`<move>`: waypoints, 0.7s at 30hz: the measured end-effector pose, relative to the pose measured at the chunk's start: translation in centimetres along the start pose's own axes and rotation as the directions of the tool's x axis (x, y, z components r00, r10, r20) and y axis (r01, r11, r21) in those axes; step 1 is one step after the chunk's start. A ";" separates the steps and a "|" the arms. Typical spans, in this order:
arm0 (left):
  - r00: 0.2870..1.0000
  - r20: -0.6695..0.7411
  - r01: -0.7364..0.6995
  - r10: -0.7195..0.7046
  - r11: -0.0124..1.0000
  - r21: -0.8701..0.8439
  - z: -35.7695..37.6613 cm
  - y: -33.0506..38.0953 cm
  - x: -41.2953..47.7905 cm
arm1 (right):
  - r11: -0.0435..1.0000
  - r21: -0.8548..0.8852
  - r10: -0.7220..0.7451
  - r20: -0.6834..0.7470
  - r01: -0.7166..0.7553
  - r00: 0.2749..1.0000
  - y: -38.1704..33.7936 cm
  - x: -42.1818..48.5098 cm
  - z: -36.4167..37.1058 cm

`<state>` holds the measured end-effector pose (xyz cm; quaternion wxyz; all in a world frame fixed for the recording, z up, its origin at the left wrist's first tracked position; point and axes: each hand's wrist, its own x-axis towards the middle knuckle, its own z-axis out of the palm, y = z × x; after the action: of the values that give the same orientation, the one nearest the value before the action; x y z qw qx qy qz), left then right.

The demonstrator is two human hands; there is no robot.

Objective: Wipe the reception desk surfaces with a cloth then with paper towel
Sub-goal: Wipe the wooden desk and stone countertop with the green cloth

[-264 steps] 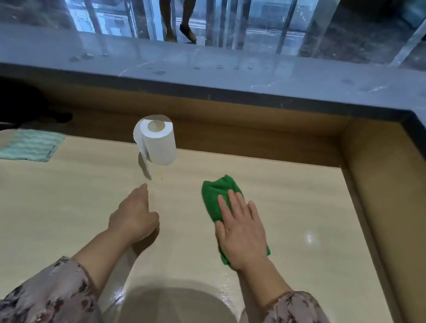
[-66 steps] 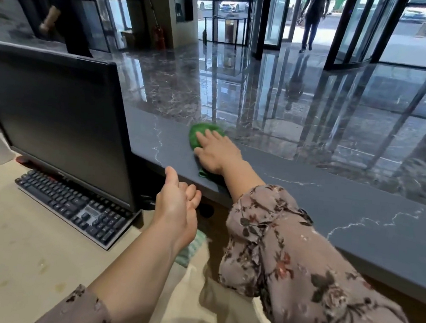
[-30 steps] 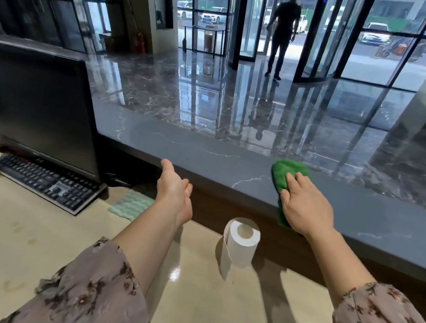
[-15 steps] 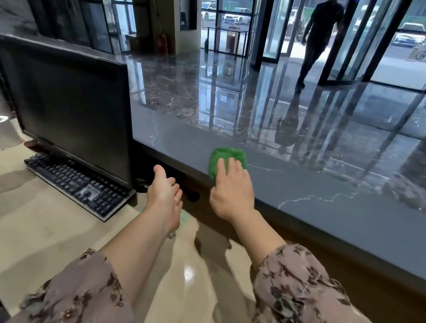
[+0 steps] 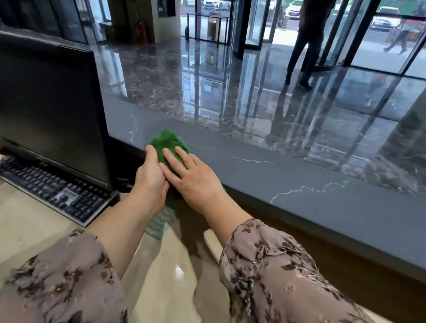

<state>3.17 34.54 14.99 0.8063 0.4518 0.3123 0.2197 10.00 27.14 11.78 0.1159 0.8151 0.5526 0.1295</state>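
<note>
A green cloth (image 5: 167, 140) lies bunched on the grey marble counter top (image 5: 309, 188) of the reception desk, close to its near edge. My right hand (image 5: 194, 177) lies flat on the cloth with straight fingers and presses it down. My left hand (image 5: 151, 178) has come up beside it; its fingertips touch the cloth's left edge at the counter's rim. Most of the cloth is hidden under my hands. No paper towel roll is in view.
A black monitor (image 5: 40, 104) stands just left of my hands, with a black keyboard (image 5: 52, 190) in front of it on the beige lower desk (image 5: 12, 231). A pale green cloth (image 5: 161, 222) lies on the lower desk under my arms. A person stands in the lobby beyond.
My left hand rose from above the lower desk to the counter edge and now touches the green cloth. My right hand with the cloth stayed near the monitor end of the counter.
</note>
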 end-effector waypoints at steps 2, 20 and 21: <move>1.000 0.014 0.021 -0.021 1.000 -0.018 0.4 -0.4 -0.7 | 1.000 -0.015 -0.013 -0.011 0.013 1.000 0.5 -1.3 0.2; 0.986 0.112 0.113 -0.123 0.989 0.090 12.2 -9.5 -14.5 | 0.998 -0.042 0.041 0.016 -0.040 0.999 7.0 -21.7 0.9; 0.984 0.114 0.125 -0.137 0.987 0.104 12.8 -9.9 -15.3 | 0.998 -0.031 0.049 0.012 -0.049 0.999 7.3 -22.9 0.9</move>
<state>2.08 12.29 16.14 0.8136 0.4813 0.3022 0.1228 8.53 3.16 11.46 0.1290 0.8273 0.5297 0.1356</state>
